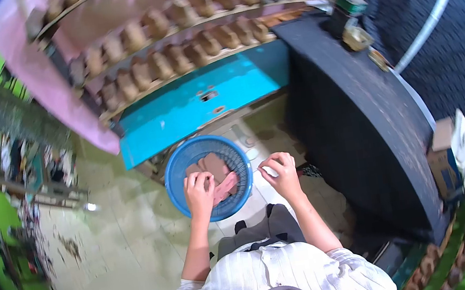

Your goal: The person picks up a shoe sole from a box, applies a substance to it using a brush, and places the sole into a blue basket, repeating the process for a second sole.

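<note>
A round blue plastic basket (171, 187) stands on the floor right in front of me. Flat brownish pieces (214, 165) lie inside it, along with a pinkish strip (227, 184). My left hand (199, 191) is over the basket's left part, its fingers curled and closed. Whatever they may hold is too small to make out. Just beyond the right rim, in the air, is my right hand (281, 175), thumb and fingertips brought together in a pinch. I cannot make out what, if anything, is between them.
Shelves with rows of brown shoe lasts (156, 23) rise behind a turquoise bench top (181, 113). A table under dark cloth (350, 100) stands to my right, with a green-topped container (351, 4) at its far end. A cluttered rack (30, 171) is at left.
</note>
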{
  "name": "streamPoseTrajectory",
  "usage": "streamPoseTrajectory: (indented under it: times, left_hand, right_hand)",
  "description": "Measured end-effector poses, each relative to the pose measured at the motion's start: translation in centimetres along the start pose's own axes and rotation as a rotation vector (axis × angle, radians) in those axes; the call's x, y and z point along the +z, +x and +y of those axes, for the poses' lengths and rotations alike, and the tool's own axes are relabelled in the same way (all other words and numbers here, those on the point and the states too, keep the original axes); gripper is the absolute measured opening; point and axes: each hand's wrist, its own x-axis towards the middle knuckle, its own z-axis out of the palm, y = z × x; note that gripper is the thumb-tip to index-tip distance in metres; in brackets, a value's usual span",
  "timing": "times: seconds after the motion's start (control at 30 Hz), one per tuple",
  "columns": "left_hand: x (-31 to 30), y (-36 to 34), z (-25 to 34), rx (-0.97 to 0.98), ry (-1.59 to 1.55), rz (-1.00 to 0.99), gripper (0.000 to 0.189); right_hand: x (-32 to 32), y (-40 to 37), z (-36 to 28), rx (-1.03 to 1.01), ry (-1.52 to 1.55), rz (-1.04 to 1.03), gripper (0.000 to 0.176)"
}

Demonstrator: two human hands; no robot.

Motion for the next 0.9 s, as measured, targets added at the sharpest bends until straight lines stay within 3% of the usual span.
streamPoseTrajectory:
  times: [0.23, 0.47, 0.7, 0.9]
  left_hand:
    - [7.5, 3.4, 8.1, 0.264, -0.207, -0.226, 0.011]
    - [17.2, 0.5, 22.3, 0.528, -0.406, -0.450, 0.011]
    - [24.2, -6.2, 39.4, 0.734, -0.630, -0.598, 0.009]
    - [27.7, -9.6, 50.8, 0.921, -0.737, -0.649, 0.010]
  right_hand:
    - [-12.4, -5.0, 3.8, 0.226, -0.248, 0.311, 0.016]
    - [-24.3, -14.4, 8.4, 0.527, -0.445, 0.591, 0.011]
    - [-35.8, -21.3, 12.2, 0.627, -0.619, 0.765, 0.012]
    - [-43.3, -24.0, 15.3, 0.613, -0.720, 0.788, 0.013]
